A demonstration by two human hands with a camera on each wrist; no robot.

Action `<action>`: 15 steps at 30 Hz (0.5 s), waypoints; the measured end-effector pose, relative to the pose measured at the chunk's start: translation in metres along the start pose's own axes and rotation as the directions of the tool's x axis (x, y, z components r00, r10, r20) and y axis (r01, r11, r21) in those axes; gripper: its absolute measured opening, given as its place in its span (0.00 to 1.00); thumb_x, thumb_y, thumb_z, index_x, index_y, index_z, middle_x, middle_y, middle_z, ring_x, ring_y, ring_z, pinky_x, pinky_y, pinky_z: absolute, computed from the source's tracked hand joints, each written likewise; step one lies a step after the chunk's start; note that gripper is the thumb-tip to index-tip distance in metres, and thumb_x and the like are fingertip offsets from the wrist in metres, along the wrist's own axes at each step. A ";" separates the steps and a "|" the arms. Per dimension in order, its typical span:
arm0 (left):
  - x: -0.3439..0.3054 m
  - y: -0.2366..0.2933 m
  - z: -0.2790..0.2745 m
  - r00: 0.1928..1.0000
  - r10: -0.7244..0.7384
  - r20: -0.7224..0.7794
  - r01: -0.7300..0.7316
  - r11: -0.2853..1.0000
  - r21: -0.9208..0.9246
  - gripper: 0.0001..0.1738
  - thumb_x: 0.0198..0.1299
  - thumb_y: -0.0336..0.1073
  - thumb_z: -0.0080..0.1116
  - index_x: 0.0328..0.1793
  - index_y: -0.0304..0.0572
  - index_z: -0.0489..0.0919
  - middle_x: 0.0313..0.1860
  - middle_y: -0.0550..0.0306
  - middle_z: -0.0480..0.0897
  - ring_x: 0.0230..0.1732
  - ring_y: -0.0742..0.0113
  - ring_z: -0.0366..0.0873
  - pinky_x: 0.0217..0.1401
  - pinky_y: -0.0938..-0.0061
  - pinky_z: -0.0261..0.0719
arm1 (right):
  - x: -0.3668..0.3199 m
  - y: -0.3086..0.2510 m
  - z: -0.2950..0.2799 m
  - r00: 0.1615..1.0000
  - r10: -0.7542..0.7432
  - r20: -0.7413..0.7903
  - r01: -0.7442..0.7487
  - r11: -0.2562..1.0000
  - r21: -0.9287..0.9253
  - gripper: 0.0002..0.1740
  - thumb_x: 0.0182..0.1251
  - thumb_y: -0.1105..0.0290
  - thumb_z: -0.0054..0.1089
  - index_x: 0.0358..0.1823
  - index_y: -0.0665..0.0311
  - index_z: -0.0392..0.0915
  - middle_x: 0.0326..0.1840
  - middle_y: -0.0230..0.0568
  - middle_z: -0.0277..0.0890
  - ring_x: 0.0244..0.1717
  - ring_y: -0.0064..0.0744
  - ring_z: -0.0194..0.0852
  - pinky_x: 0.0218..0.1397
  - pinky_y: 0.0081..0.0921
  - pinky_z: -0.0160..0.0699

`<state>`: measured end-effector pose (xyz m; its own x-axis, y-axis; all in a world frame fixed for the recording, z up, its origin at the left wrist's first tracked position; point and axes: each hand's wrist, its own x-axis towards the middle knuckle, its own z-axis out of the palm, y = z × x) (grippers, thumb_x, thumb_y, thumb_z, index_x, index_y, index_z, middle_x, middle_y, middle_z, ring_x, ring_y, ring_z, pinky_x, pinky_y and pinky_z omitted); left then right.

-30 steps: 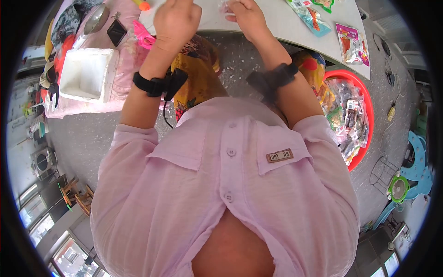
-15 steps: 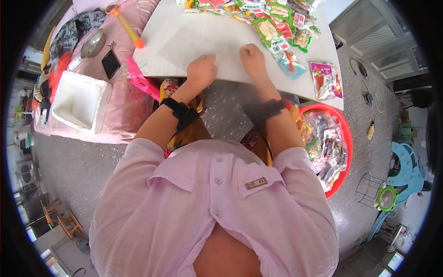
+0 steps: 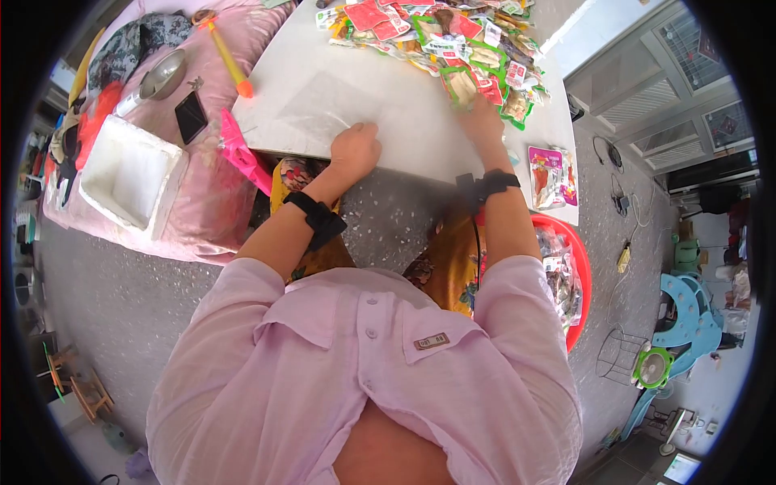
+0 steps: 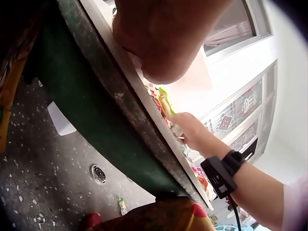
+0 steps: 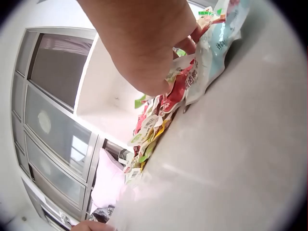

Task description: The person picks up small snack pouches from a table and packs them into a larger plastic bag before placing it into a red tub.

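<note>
My left hand (image 3: 356, 152) rests curled at the table's near edge, fingers gripping the corner of a clear plastic bag (image 3: 319, 105) that lies flat. In the right wrist view the left hand (image 5: 91, 226) shows at the bottom edge. My right hand (image 3: 482, 129) reaches onto the near side of a heap of food packets (image 3: 465, 48). The right wrist view shows the right hand (image 5: 149, 43) with thumb and fingers apart, touching a red and white packet (image 5: 178, 91); its fingertips are partly hidden. A pale blue packet (image 5: 221, 41) lies beside it.
A purple-and-white packet (image 3: 550, 174) lies at the table's right edge. Below stands a red tub (image 3: 584, 283) of packets. On the left, a pink-covered surface bears a white foam box (image 3: 133, 174), a phone (image 3: 191, 117), a metal bowl (image 3: 164, 74) and a yellow stick (image 3: 226, 58).
My right hand has moved away from the left hand, forward and right onto the packets. The left hand stays by the table edge with the bag. The head view has shifted to show more table.
</note>
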<state>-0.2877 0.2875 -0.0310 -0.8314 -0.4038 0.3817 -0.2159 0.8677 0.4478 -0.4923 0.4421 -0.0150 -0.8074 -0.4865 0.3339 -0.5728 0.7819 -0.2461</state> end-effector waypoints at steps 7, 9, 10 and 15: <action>0.001 -0.002 0.000 1.000 0.009 -0.028 -0.010 0.999 -0.040 0.07 0.43 0.31 0.45 0.30 0.39 0.70 0.26 0.47 0.72 0.30 0.48 0.70 0.32 0.60 0.68 | 0.005 0.009 -0.033 0.986 -0.076 -0.146 0.099 0.983 0.157 0.08 0.54 0.67 0.46 0.30 0.63 0.69 0.26 0.48 0.71 0.29 0.44 0.71 0.31 0.37 0.68; 0.000 -0.001 -0.001 1.000 -0.012 -0.017 0.011 0.999 -0.044 0.07 0.44 0.31 0.44 0.30 0.39 0.70 0.25 0.47 0.72 0.30 0.48 0.70 0.33 0.60 0.68 | 0.000 0.008 -0.041 0.981 -0.043 -0.191 0.120 0.903 0.412 0.07 0.55 0.69 0.47 0.31 0.63 0.70 0.23 0.44 0.71 0.25 0.37 0.70 0.27 0.33 0.67; 0.000 -0.001 0.000 1.000 -0.010 -0.026 0.009 0.999 -0.050 0.07 0.44 0.31 0.44 0.30 0.39 0.70 0.26 0.47 0.72 0.30 0.48 0.70 0.33 0.60 0.68 | -0.002 0.007 -0.044 0.989 0.001 -0.146 0.085 0.810 0.580 0.06 0.55 0.70 0.48 0.31 0.64 0.71 0.22 0.41 0.71 0.24 0.33 0.70 0.26 0.31 0.66; -0.001 0.000 0.000 0.999 -0.025 -0.048 0.019 0.994 -0.111 0.06 0.46 0.31 0.43 0.31 0.38 0.69 0.26 0.46 0.73 0.31 0.49 0.70 0.33 0.60 0.68 | -0.036 -0.007 -0.050 0.974 0.086 0.208 -0.225 0.332 0.916 0.08 0.55 0.72 0.50 0.36 0.65 0.71 0.22 0.29 0.69 0.21 0.19 0.66 0.21 0.19 0.63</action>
<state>-0.2872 0.2879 -0.0311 -0.8003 -0.4387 0.4087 -0.1739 0.8222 0.5420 -0.4521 0.4733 0.0200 -0.8655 -0.4877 0.1146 -0.1377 0.0115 -0.9904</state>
